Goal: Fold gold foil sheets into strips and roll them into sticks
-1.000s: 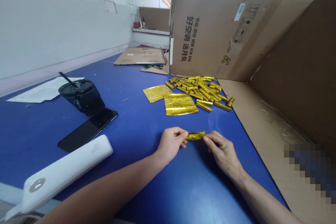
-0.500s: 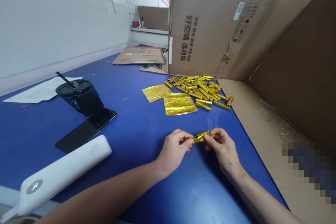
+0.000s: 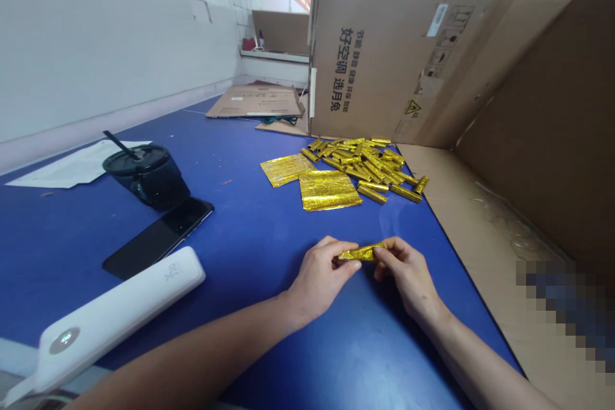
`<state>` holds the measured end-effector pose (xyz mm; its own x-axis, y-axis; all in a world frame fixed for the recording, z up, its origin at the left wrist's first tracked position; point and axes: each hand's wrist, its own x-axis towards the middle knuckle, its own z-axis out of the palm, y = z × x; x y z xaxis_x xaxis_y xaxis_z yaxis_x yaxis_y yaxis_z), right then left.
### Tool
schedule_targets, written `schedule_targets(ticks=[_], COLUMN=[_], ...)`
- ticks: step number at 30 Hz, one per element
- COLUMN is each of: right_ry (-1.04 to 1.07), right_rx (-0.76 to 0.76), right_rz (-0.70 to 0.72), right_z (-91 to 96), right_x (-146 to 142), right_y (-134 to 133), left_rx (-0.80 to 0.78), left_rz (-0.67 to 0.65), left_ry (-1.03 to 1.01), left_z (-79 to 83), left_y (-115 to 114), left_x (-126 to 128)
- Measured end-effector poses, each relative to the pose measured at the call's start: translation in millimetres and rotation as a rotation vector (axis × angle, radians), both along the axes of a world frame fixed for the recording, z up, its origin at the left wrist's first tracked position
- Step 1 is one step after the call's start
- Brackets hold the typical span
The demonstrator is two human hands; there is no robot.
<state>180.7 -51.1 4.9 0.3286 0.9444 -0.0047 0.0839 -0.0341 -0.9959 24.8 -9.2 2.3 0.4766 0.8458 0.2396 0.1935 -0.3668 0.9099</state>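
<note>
I am holding a gold foil strip (image 3: 359,254) between my left hand (image 3: 318,273) and my right hand (image 3: 406,277). My hands are together, and both are clamped on it. The strip is staying in the air or very low over the blue tabletop (image 3: 250,224); I cannot tell if it is touching. Its long axis is running nearly sideways, from 9 toward 3 o'clock, with the right end a little higher. My left fingers (image 3: 339,248) are pinching one end and my right fingers (image 3: 384,256) are pinching the other, so neither hand is clearly nearer to it. My fingers are hiding both ends, and I cannot tell if the strip is rolled or only folded.

At 12 o'clock from my hands, a pile of rolled gold foil tubes (image 3: 360,166) is lying against an open cardboard box (image 3: 379,45). Two flat gold foil sheets (image 3: 329,190) are lying at 11 o'clock. A black tumbler (image 3: 147,178) and a black smartphone (image 3: 161,237) are sitting near 10 o'clock. At 4 o'clock, a pixelated patch (image 3: 562,314) is hiding what is there.
</note>
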Motion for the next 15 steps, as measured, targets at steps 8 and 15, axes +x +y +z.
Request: schedule_targets(ticks=[8, 15], right_ry=[-0.159, -0.238], right_rx=[0.039, 0.071], right_rz=[0.066, 0.092], right_z=[1.4, 2.8], right_x=[-4.9, -11.3], right_y=[-5.7, -8.4], left_rx=[-0.120, -0.615], left_rz=[0.029, 0.003], left_ry=[-0.014, -0.214], left_z=[-4.8, 1.4], left_y=[9.8, 10.8], left_x=[1.2, 6.1])
